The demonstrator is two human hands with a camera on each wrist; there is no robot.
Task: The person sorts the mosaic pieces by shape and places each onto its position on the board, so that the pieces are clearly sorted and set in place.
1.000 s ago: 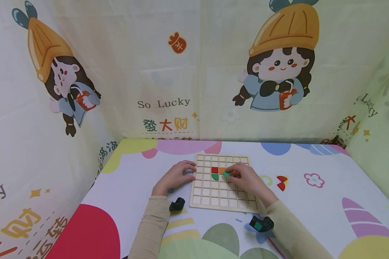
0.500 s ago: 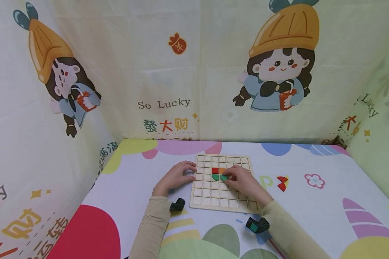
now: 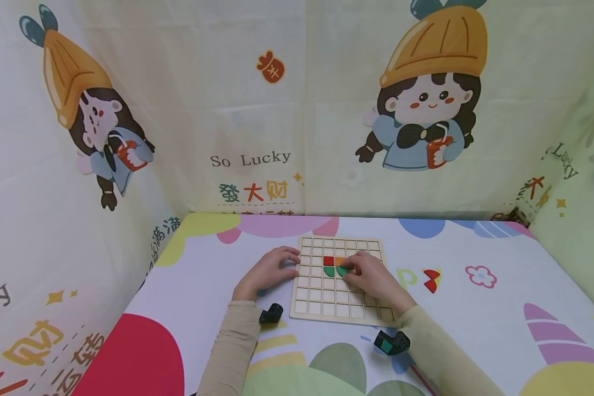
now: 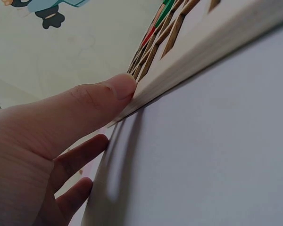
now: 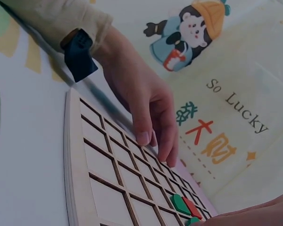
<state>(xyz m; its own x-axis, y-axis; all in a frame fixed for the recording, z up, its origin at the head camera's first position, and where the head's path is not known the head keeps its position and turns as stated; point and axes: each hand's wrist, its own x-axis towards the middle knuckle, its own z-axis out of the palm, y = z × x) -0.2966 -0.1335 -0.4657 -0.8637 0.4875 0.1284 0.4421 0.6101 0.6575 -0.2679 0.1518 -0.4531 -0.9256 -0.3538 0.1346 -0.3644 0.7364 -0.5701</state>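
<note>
A square wooden grid board (image 3: 322, 294) lies on the table. In its cells sit a red square piece (image 3: 329, 260), an orange piece (image 3: 339, 262) partly covered by fingers, and a green quarter-circle piece (image 3: 329, 271). My right hand (image 3: 374, 276) pinches a second green quarter-circle piece (image 3: 341, 271) at the cell beside the first. My left hand (image 3: 267, 272) rests at the board's left edge, its thumb (image 4: 120, 87) touching the rim and its fingers loosely bent. Only part of the right hand (image 5: 262, 214) shows in the right wrist view.
Right of the board is a red and yellow fan-like shape (image 3: 432, 280); whether loose or printed is unclear. Black wrist cameras (image 3: 271, 313) sit at both sleeves. A patterned cloth (image 3: 326, 192) stands behind the printed tabletop.
My right hand has brought the second green piece slightly left and down, beside the first green piece. Over the last half second it has barely moved. The left hand stays put.
</note>
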